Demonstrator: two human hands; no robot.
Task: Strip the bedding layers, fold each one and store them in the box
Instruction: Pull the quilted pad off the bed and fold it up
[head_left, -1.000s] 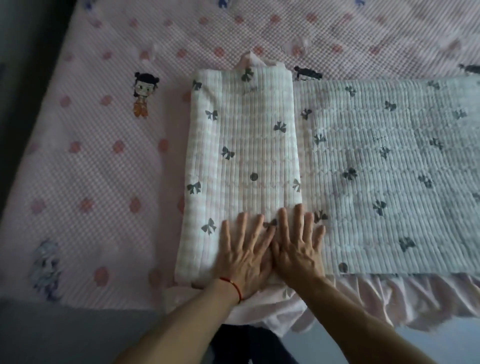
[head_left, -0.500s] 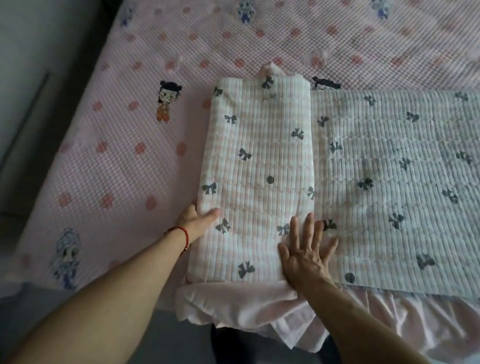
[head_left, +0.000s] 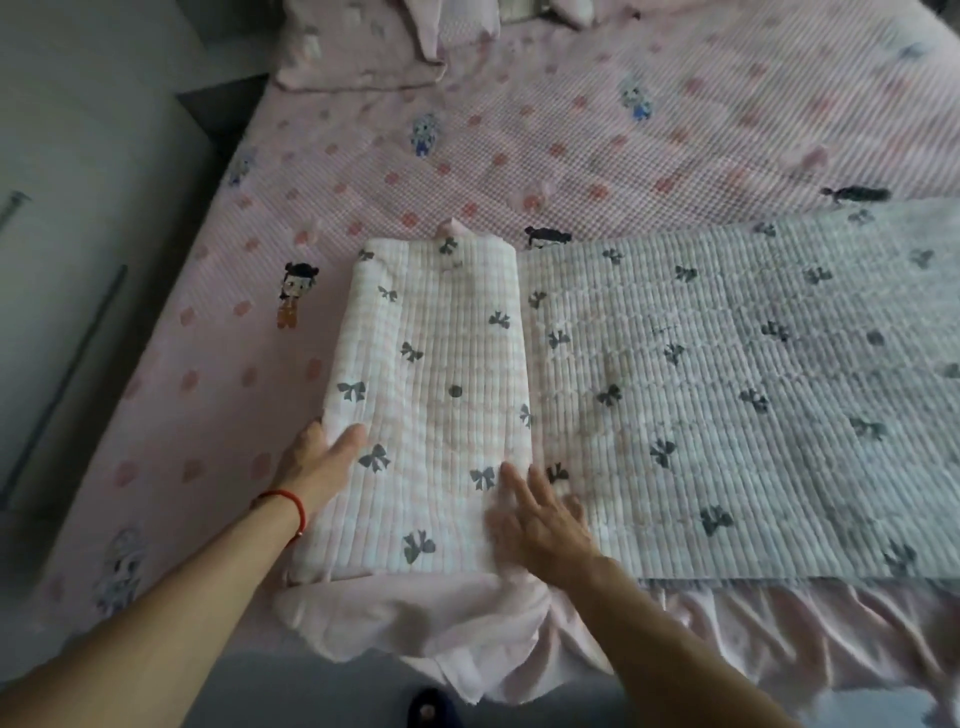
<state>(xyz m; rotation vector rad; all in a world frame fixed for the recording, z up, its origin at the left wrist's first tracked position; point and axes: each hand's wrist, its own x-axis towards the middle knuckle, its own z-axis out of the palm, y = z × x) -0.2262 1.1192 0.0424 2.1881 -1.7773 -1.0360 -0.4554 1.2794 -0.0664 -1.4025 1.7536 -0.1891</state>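
A quilted white cover with grey bows (head_left: 727, 374) lies across the bed; its left end is folded over into a thick pad (head_left: 441, 364), and a pink frill hangs off the near edge. My left hand (head_left: 319, 457) grips the pad's left edge, thumb on top and fingers hidden underneath. My right hand (head_left: 540, 514) lies flat, fingers straight, on the pad's near right corner by the fold line. Underneath is the pink dotted bed sheet (head_left: 519, 156) with cartoon figures. No box is in view.
Pink pillows (head_left: 363, 47) lie at the head of the bed, far left. A pale cabinet (head_left: 78, 218) stands along the bed's left side. Grey floor runs along the near edge, with a dark slipper (head_left: 431, 706) below.
My left hand left the top of the pad and took hold of its left edge. My right hand stayed on the near right corner. The view tilted up, bringing the pillows into sight.
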